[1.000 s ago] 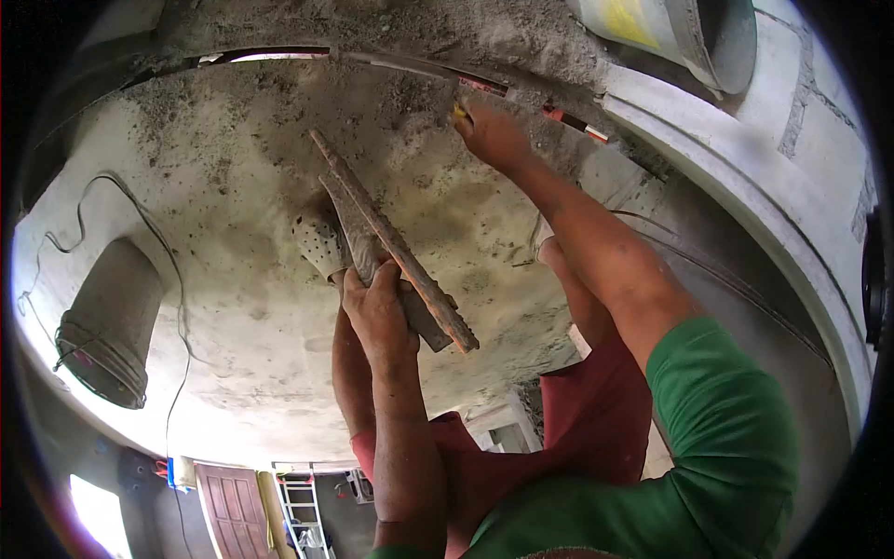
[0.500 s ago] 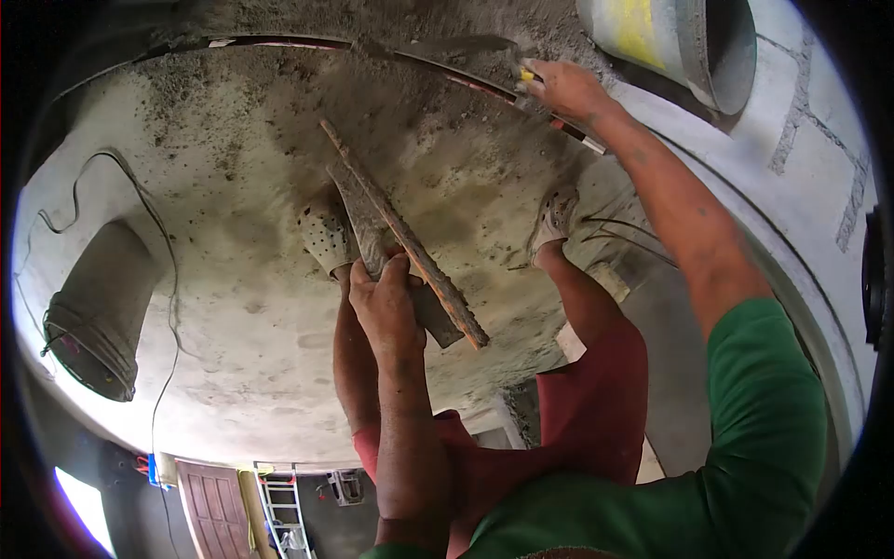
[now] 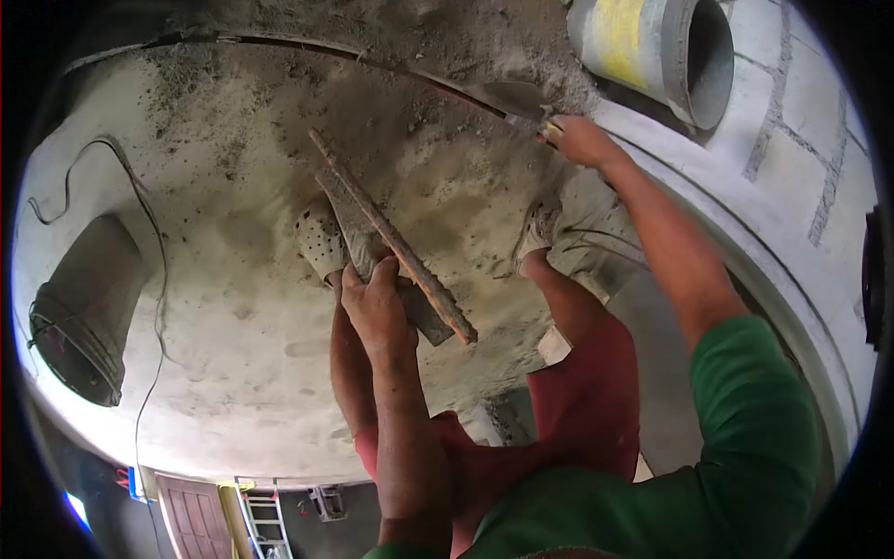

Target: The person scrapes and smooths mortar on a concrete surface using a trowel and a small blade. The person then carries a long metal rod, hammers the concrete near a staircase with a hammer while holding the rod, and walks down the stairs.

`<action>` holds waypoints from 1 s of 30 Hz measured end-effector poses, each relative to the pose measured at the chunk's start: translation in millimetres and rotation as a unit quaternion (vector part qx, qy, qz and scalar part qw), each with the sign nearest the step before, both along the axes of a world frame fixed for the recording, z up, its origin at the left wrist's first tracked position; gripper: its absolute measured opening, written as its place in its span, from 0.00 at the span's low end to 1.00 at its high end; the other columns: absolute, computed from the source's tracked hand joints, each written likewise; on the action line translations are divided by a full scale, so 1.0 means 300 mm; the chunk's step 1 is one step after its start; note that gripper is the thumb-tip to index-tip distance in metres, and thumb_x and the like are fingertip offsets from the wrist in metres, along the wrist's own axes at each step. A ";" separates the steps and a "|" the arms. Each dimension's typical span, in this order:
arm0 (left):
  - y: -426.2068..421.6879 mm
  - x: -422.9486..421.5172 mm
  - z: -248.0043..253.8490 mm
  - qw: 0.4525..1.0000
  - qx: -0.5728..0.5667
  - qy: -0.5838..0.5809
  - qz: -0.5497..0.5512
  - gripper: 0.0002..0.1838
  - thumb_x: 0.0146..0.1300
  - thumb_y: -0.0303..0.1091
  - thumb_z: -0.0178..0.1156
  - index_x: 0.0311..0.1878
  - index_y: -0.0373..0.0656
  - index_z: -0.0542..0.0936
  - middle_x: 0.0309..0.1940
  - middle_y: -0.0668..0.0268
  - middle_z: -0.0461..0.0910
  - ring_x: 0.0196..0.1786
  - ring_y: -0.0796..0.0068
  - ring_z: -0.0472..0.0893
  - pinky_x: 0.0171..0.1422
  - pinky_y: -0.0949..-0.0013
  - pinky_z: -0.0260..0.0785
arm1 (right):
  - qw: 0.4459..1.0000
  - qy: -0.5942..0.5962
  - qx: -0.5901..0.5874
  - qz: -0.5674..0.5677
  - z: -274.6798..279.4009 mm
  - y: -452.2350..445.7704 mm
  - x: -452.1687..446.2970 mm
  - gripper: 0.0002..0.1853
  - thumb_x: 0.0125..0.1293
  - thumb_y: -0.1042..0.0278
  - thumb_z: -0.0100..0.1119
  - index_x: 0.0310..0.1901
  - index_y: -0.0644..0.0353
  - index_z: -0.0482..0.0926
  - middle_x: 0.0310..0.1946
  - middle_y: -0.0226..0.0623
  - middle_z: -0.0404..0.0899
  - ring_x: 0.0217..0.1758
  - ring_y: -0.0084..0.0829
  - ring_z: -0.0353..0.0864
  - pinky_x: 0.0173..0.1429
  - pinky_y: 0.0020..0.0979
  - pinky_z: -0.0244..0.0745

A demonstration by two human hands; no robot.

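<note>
My left hand [image 3: 377,303] is closed around the grip of a mortar-crusted wooden hawk [image 3: 400,247], seen almost edge-on. The hawk is held above the floor between my feet, which are in pale perforated clogs. At arm's length, my right hand [image 3: 582,142] closes on the handle of a trowel [image 3: 517,96]. The trowel's grey blade points left, just over loose dry mortar [image 3: 447,42]. Just under the trowel, a long thin straightedge [image 3: 410,73] lies along the border between the mortar and the smoother floor; the hand and trowel hide its right end.
A grey bucket with a yellow band [image 3: 619,42] lies on its side at upper right, near a block wall [image 3: 773,102]. Another dark bucket [image 3: 93,279] lies at left beside a loose cable [image 3: 163,270]. A ladder [image 3: 265,517] and a door [image 3: 196,512] are behind me.
My right hand and the trowel have moved slightly down and toward me. The trowel blade now shows more plainly. My left hand keeps the hawk in nearly the same pose; the whole view has shifted slightly.
</note>
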State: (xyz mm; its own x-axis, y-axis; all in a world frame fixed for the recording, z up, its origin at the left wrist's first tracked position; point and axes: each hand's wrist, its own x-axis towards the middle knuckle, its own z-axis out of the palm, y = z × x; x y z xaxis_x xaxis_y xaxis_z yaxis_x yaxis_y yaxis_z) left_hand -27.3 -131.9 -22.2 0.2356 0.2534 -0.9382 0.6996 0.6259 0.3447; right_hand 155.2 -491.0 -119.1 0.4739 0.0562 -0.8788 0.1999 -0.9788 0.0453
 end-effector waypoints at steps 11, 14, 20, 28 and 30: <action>-0.023 0.029 0.017 0.999 0.028 0.038 -0.020 0.10 0.63 0.24 0.59 0.47 0.35 0.76 0.34 0.65 0.79 0.31 0.79 0.77 0.36 0.72 0.72 | 0.967 -0.183 0.054 -0.166 -0.280 0.027 -0.228 0.29 0.72 0.44 0.53 0.59 0.62 0.75 0.44 0.58 0.83 0.52 0.56 0.82 0.54 0.53 0.76; -0.068 0.024 0.027 0.999 0.019 0.036 -0.015 0.10 0.63 0.24 0.59 0.47 0.35 0.75 0.34 0.65 0.78 0.31 0.79 0.78 0.35 0.73 0.72 | 0.974 -0.172 0.064 -0.132 -0.219 0.005 -0.265 0.28 0.72 0.43 0.53 0.58 0.62 0.75 0.42 0.58 0.83 0.50 0.55 0.83 0.53 0.54 0.76; -0.125 0.020 0.021 1.000 0.004 0.007 -0.004 0.10 0.63 0.24 0.59 0.46 0.35 0.73 0.32 0.64 0.78 0.29 0.78 0.78 0.32 0.73 0.73 | 0.963 -0.190 0.103 -0.160 -0.328 0.047 -0.140 0.27 0.74 0.43 0.51 0.60 0.60 0.74 0.42 0.57 0.83 0.48 0.55 0.84 0.51 0.54 0.77; -0.200 0.017 0.000 1.000 0.018 -0.005 -0.001 0.10 0.64 0.24 0.58 0.47 0.34 0.72 0.32 0.64 0.78 0.27 0.77 0.78 0.30 0.73 0.74 | 0.968 -0.175 0.167 -0.067 -0.290 0.010 -0.166 0.26 0.74 0.44 0.51 0.54 0.63 0.74 0.39 0.52 0.84 0.45 0.57 0.84 0.48 0.53 0.78; -0.215 0.029 0.010 1.000 0.016 0.003 0.013 0.11 0.64 0.23 0.58 0.48 0.35 0.72 0.32 0.64 0.78 0.27 0.77 0.78 0.30 0.73 0.74 | 0.973 -0.169 0.137 -0.077 -0.260 0.038 -0.065 0.26 0.74 0.44 0.50 0.55 0.61 0.74 0.40 0.51 0.84 0.47 0.55 0.84 0.48 0.53 0.78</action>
